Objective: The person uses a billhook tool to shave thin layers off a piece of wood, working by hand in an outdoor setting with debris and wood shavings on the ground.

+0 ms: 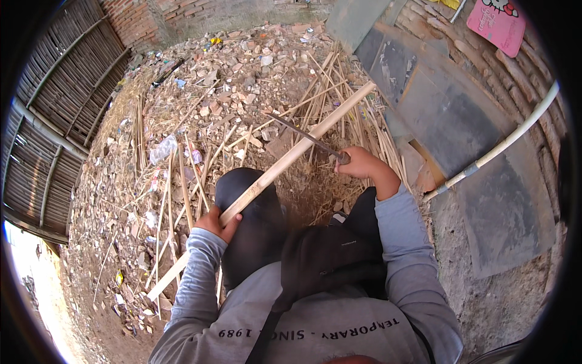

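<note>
A long, pale split bamboo strip (279,171) slants from beside my left forearm up to the far right, passing over my left knee. My left hand (213,224) is closed round its lower part, thumb on top. In my right hand (362,165) is the handle of a knife with a long, narrow dark blade (325,147). That blade crosses the strip beyond my knees, its tip pointing to the far left. Whether its edge cuts into the bamboo I cannot tell.
Thin bamboo strips (321,91) lie heaped beyond the knife; more lie left of my knee. Rubble and litter (242,73) cover the ground. Dark sheets (448,115) and a pale pole (485,159) stand at right. A bamboo-slat wall (51,91) rises at left.
</note>
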`<action>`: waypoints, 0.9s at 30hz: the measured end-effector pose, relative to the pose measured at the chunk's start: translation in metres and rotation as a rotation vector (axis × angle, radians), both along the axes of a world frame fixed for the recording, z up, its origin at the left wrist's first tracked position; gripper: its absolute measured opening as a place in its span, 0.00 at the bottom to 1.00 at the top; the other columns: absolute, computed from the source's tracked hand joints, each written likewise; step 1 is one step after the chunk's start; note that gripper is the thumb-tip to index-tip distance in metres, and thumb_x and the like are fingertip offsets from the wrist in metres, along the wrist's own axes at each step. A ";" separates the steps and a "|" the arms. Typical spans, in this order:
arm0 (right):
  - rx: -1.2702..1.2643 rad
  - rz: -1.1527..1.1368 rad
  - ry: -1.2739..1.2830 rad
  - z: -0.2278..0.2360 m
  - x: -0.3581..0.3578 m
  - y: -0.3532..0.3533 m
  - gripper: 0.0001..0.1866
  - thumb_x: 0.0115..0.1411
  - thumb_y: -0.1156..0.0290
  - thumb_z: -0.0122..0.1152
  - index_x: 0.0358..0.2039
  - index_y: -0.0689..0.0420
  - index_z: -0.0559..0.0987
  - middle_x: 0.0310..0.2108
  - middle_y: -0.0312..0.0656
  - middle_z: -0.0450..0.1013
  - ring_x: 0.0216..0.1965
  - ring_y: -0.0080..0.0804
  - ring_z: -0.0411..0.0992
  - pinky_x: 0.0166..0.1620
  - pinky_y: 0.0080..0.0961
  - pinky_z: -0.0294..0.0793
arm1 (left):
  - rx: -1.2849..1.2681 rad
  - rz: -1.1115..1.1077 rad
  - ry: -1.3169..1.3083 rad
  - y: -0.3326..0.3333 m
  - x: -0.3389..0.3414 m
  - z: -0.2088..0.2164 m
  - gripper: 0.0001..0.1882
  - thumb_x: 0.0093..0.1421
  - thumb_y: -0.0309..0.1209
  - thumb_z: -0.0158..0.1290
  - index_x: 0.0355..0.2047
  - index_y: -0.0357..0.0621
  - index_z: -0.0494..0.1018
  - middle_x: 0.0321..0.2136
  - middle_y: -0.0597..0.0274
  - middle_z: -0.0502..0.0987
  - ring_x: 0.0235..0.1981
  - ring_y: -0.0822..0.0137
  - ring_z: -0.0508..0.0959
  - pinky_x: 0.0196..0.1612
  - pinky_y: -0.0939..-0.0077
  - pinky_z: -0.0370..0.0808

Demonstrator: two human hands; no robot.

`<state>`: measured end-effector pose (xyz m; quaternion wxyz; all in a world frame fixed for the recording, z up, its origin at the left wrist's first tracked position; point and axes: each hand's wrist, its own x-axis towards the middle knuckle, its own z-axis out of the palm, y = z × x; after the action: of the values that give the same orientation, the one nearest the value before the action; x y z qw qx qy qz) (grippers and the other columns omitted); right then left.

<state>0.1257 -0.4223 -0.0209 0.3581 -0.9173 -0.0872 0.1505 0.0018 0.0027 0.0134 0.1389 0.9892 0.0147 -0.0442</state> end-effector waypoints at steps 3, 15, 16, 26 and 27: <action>-0.018 -0.004 0.002 0.003 -0.002 0.001 0.11 0.50 0.67 0.68 0.33 0.58 0.81 0.30 0.42 0.79 0.35 0.34 0.78 0.41 0.31 0.74 | -0.005 0.010 0.001 -0.001 0.000 0.002 0.32 0.53 0.60 0.56 0.33 0.38 0.69 0.24 0.39 0.78 0.30 0.40 0.80 0.35 0.52 0.77; 0.031 0.025 -0.028 -0.005 0.000 -0.004 0.19 0.48 0.60 0.69 0.34 0.61 0.79 0.24 0.46 0.76 0.28 0.39 0.74 0.35 0.33 0.71 | -0.055 -0.002 -0.066 -0.003 0.000 -0.003 0.31 0.54 0.59 0.57 0.30 0.37 0.70 0.22 0.41 0.77 0.27 0.41 0.80 0.32 0.54 0.77; 0.044 0.032 -0.027 -0.007 0.001 -0.004 0.19 0.49 0.60 0.69 0.35 0.61 0.78 0.25 0.46 0.76 0.28 0.39 0.74 0.35 0.33 0.71 | -0.046 -0.002 -0.073 -0.001 0.000 -0.006 0.32 0.54 0.59 0.57 0.30 0.37 0.71 0.21 0.41 0.77 0.27 0.41 0.80 0.32 0.54 0.77; 0.036 0.051 -0.018 -0.005 0.001 -0.004 0.19 0.49 0.59 0.69 0.36 0.60 0.79 0.26 0.47 0.76 0.29 0.40 0.75 0.35 0.34 0.71 | -0.050 -0.019 -0.079 -0.002 0.000 -0.006 0.31 0.55 0.58 0.57 0.28 0.37 0.69 0.19 0.40 0.75 0.26 0.39 0.78 0.31 0.52 0.74; 0.029 0.055 -0.014 -0.004 0.001 -0.004 0.20 0.49 0.59 0.69 0.36 0.60 0.79 0.26 0.48 0.76 0.30 0.41 0.75 0.36 0.34 0.72 | -0.061 -0.016 -0.084 -0.003 0.000 -0.005 0.30 0.55 0.57 0.56 0.27 0.36 0.68 0.19 0.39 0.74 0.26 0.38 0.77 0.31 0.51 0.73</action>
<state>0.1270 -0.4260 -0.0250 0.3667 -0.9102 -0.1172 0.1529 0.0018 0.0001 0.0083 0.1693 0.9856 -0.0005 -0.0044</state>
